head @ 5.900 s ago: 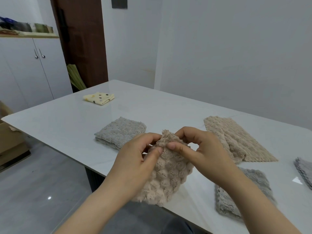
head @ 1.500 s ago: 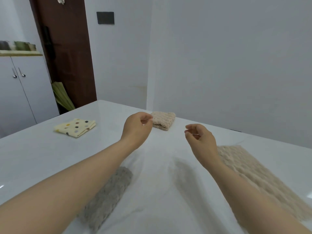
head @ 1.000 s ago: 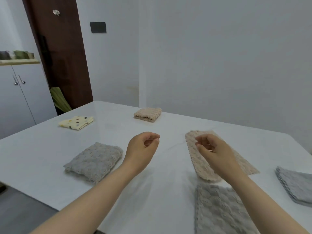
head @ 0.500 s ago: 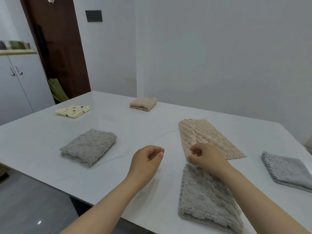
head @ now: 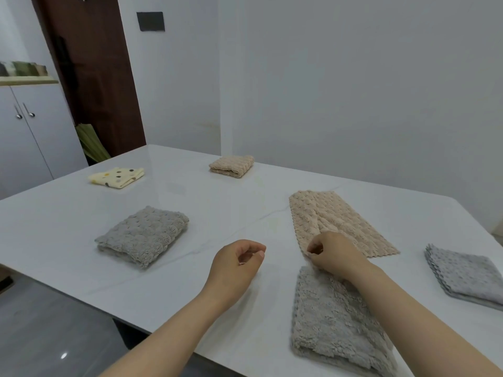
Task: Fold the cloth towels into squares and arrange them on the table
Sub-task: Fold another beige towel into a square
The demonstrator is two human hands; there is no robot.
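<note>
A long beige towel, folded to a strip, lies right of the table's middle. My right hand rests on its near left corner with fingers curled onto the cloth, just beyond a fluffy grey towel lying at the front edge. My left hand hovers over bare table to the left, loosely curled and holding nothing. Folded squares lie around: a grey one on the left, a beige one at the back, a yellow dotted one at the far left.
Another grey towel sits near the right edge. White walls close in behind the table. A dark brown door and a white cabinet stand to the left, beyond the table's corner.
The folded beige towel I held went to the far side of the table. Both hands drew back toward me, and my right hand came down onto the long beige towel's near corner.
</note>
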